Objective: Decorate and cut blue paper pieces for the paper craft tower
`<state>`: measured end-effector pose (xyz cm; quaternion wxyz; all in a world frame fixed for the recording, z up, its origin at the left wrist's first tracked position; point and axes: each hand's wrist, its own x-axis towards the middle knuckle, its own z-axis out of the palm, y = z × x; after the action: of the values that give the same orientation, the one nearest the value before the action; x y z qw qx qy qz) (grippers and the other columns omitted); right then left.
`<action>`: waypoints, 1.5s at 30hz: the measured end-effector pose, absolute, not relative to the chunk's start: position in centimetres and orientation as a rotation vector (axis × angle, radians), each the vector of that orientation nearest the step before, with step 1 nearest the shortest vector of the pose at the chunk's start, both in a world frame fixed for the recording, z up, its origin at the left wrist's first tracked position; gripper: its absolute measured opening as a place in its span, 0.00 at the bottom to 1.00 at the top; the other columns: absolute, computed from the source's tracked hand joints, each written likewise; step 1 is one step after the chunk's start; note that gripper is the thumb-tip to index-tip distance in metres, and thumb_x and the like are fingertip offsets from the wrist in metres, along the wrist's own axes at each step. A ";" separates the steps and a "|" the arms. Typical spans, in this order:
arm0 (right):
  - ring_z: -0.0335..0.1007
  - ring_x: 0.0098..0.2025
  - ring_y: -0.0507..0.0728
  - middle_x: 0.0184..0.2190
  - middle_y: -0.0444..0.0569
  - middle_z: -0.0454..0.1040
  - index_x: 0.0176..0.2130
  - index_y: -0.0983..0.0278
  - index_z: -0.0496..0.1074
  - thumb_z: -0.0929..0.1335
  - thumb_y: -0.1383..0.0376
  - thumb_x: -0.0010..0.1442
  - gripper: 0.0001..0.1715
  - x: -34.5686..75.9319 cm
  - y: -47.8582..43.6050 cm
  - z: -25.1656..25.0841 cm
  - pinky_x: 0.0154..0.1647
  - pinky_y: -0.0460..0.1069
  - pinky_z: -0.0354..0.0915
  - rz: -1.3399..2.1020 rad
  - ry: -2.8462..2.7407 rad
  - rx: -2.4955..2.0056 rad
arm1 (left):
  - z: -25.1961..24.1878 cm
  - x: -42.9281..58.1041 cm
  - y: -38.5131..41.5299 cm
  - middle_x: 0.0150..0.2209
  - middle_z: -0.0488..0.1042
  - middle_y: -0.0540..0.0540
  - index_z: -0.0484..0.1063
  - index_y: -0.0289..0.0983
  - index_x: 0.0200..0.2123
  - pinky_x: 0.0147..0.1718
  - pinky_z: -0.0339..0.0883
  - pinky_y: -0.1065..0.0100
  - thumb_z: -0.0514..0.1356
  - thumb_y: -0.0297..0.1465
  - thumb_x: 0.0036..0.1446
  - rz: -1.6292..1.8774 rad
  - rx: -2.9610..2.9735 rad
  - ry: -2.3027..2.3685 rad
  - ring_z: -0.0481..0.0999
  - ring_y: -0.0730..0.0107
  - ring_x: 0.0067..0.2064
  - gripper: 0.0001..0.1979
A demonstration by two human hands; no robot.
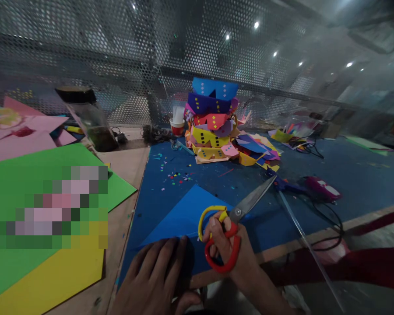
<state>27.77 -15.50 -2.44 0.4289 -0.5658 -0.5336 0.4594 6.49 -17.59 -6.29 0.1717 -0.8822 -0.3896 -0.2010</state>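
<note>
A folded blue paper triangle (184,214) lies on the blue tabletop in front of me. Along its near edge rests my left hand (154,271), fingers stretched out flat and their tips touching the paper. My right hand (223,240) grips a pair of scissors (249,201) with one yellow and one red handle. The blades are together and point up to the right, above the right part of the triangle. The hand and scissors hide that corner of the paper.
Cut-paper shapes (213,118) are stacked at the back. A glue gun (289,186) with a clear glue stick lies to the right, near a purple object (323,188) and a cable. Green card (52,162), yellow card (75,275) and a dark-lidded jar (88,118) are left. Paper scraps (177,177) dot the table.
</note>
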 end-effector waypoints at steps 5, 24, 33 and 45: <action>0.69 0.23 0.50 0.23 0.44 0.71 0.30 0.65 0.74 0.64 0.49 0.72 0.28 28.0 -15.4 -2.7 0.27 0.44 0.66 1.146 -1.312 -1.417 | -6.3 6.5 -17.5 0.50 0.80 0.37 0.72 0.33 0.59 0.49 0.59 0.53 0.53 0.58 0.66 -0.568 -2.512 -1.097 0.73 0.48 0.49 0.37; 0.66 0.18 0.50 0.20 0.43 0.72 0.30 0.62 0.70 0.67 0.45 0.67 0.26 30.7 -15.3 -2.2 0.20 0.44 0.64 0.995 -1.228 -1.529 | -6.3 6.6 -17.4 0.50 0.80 0.40 0.70 0.45 0.65 0.48 0.59 0.54 0.53 0.61 0.64 -0.484 -2.542 -1.128 0.73 0.49 0.49 0.36; 0.69 0.25 0.50 0.28 0.44 0.74 0.36 0.63 0.72 0.69 0.51 0.68 0.18 29.0 -16.1 -3.0 0.28 0.44 0.68 1.188 -1.256 -1.317 | -5.9 8.3 -17.1 0.52 0.81 0.36 0.79 0.32 0.53 0.52 0.59 0.53 0.54 0.62 0.62 -0.543 -2.532 -0.976 0.72 0.47 0.53 0.40; 0.66 0.21 0.51 0.19 0.43 0.68 0.29 0.63 0.71 0.65 0.45 0.69 0.29 30.9 -16.2 -2.4 0.23 0.45 0.66 1.035 -1.257 -1.519 | -6.7 8.1 -16.8 0.54 0.80 0.39 0.75 0.38 0.60 0.50 0.60 0.53 0.51 0.64 0.61 -0.513 -2.554 -1.067 0.71 0.50 0.52 0.41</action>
<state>30.92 -16.16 -2.39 0.4417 -0.6122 -0.5063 0.4169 8.07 -16.84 -6.70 0.1626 -0.8951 -0.3742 -0.1798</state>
